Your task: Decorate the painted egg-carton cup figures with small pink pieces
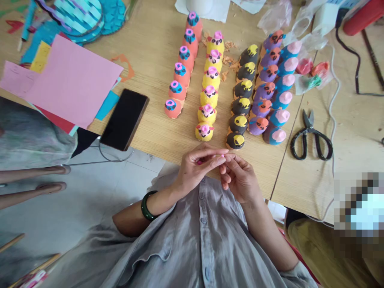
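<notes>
My left hand (199,164) and my right hand (240,174) meet at the table's front edge, fingertips almost touching. A tiny bit of pink clay (223,156) is pinched between the left fingers, with more pink partly hidden in that palm. The right thumb and forefinger press together beside it; what they hold, if anything, is hidden. Just beyond stand rows of decorated egg-shaped figures: orange-red (174,109), yellow (204,132), black (235,141), purple (258,125) and blue (276,136). The nearest black one almost touches my fingertips in view.
Black-handled scissors (309,136) lie at the right by a white cable (333,108). Left are a phone (124,119) and pink paper (75,80). Bags of coloured clay (313,74) sit at the back right. Orange scraps (230,62) lie between rows. People sit at both sides.
</notes>
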Available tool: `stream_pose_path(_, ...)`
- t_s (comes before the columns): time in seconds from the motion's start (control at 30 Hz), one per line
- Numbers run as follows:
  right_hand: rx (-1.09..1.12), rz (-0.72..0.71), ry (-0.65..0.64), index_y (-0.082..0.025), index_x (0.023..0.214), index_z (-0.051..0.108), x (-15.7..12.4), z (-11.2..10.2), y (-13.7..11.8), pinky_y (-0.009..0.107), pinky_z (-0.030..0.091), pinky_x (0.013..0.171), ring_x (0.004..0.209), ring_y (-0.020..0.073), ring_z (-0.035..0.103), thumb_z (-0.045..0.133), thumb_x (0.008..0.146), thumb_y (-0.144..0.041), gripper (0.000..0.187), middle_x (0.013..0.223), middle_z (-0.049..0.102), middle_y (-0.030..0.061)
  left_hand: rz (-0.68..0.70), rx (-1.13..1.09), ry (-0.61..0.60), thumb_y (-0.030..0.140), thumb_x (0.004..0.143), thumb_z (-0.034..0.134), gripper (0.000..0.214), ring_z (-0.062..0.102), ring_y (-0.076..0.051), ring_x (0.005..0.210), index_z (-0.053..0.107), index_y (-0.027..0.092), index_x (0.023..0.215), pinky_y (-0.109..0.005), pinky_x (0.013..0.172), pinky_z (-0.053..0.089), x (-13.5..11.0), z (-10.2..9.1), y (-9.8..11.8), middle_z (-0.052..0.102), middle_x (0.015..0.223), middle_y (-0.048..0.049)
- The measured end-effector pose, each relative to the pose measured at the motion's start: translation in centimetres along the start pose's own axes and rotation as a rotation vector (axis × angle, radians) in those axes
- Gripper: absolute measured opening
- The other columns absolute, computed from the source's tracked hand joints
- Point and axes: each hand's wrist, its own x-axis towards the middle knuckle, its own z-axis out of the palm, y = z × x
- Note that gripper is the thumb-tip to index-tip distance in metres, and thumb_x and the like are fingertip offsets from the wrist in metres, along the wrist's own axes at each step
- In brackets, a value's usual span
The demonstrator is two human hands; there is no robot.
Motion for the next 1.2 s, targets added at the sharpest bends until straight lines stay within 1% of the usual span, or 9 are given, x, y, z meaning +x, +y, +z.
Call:
stream_pose_path(0.2,-0.036,-0.008,-0.038,-0.018,0.084,0.071,-0.28,0.05,0.31,0.016,0.052,0.033,0.040,0.0056,0.051,0.083,0.077,-0.036,0.023,0.063,0.066,-0.0044,0.020,0.016,0.060,0.035,0.084,0.079,0.010,0.058,-0.011,0.068,0.082,0.024,0.083,-0.025,0.063,0.047,0.14,0.09,0.16,0.066,0.074,-0.0002)
stream_pose_path(0.27,-0.034,-0.027,-0.040,-0.018,0.084,0.072,-0.30,0.05,0.35,0.016,0.052,0.033,0.039,0.0052,0.051,0.084,0.078,-0.035,0.021,0.062,0.066,-0.0047,-0.031,-0.023,0.045,0.039,0.083,0.080,0.016,0.056,-0.011,0.065,0.082,0.025,0.091,-0.025,0.060,0.046,0.09,0.04,0.16,0.064,0.074,0.0006)
stream_pose_path(0.33,-0.022,-0.041,-0.037,-0.018,0.081,0.072,-0.23,0.02,0.31,0.016,0.052,0.033,0.038,0.0049,0.050,0.084,0.077,-0.036,0.022,0.061,0.066,-0.0049,-0.092,-0.069,0.000,0.042,0.083,0.079,0.031,0.056,-0.010,0.063,0.080,0.027,0.110,-0.025,0.058,0.046,0.01,-0.06,0.17,0.063,0.075,0.0013)
stream_pose_path(0.4,-0.008,-0.041,-0.040,-0.018,0.080,0.072,-0.13,-0.05,0.24,0.016,0.052,0.032,0.037,0.0048,0.050,0.085,0.076,-0.037,0.023,0.060,0.065,-0.0053,-0.117,-0.080,-0.049,0.041,0.084,0.078,0.037,0.060,-0.012,0.068,0.077,0.027,0.118,-0.026,0.062,0.049,-0.08,-0.15,0.21,0.065,0.080,-0.0001)
stream_pose_path(0.53,0.001,-0.003,-0.067,-0.017,0.074,0.069,-0.03,-0.17,0.24,0.015,0.050,0.031,0.036,0.0042,0.047,0.085,0.076,-0.040,0.028,0.059,0.065,-0.0049,-0.069,-0.024,-0.064,0.035,0.086,0.076,0.020,0.068,-0.017,0.092,0.083,0.025,0.103,-0.029,0.079,0.055,-0.21,-0.09,0.39,0.073,0.092,-0.0045)
stream_pose_path(0.73,-0.036,0.011,-0.113,-0.017,0.075,0.070,-0.35,0.02,0.38,0.019,0.055,0.034,0.040,0.0071,0.054,0.077,0.083,-0.047,0.032,0.064,0.068,-0.0018,-0.099,-0.025,0.052,0.036,0.081,0.081,0.016,0.060,-0.012,0.065,0.078,0.021,0.077,-0.026,0.061,0.050,-0.07,0.20,0.48,0.067,0.072,0.0001)
stream_pose_path(0.83,-0.021,-0.007,-0.115,-0.017,0.077,0.072,-0.41,0.11,0.27,0.018,0.055,0.035,0.040,0.0068,0.054,0.079,0.082,-0.043,0.027,0.064,0.068,-0.0021,-0.068,0.005,0.091,0.036,0.079,0.083,0.019,0.056,-0.011,0.062,0.075,0.021,0.071,-0.025,0.057,0.046,0.03,0.28,0.48,0.063,0.067,0.0013)
stream_pose_path(1.03,0.032,0.028,-0.094,-0.018,0.077,0.071,-0.20,0.13,0.10,0.014,0.049,0.031,0.037,0.0042,0.048,0.085,0.076,-0.039,0.025,0.060,0.065,-0.0048,-0.066,-0.009,0.060,0.038,0.078,0.084,0.017,0.060,-0.013,0.070,0.081,0.023,0.084,-0.027,0.062,0.050,-0.03,0.43,0.36,0.069,0.080,-0.0021)
stream_pose_path(1.2,0.049,0.004,-0.052,-0.018,0.078,0.072,-0.12,0.06,0.00,0.014,0.049,0.031,0.036,0.0042,0.048,0.086,0.075,-0.037,0.024,0.058,0.065,-0.0056,-0.144,-0.103,-0.008,0.039,0.079,0.083,0.035,0.062,-0.012,0.070,0.080,0.026,0.112,-0.026,0.065,0.053,-0.19,0.16,-0.16,0.067,0.078,0.0001)
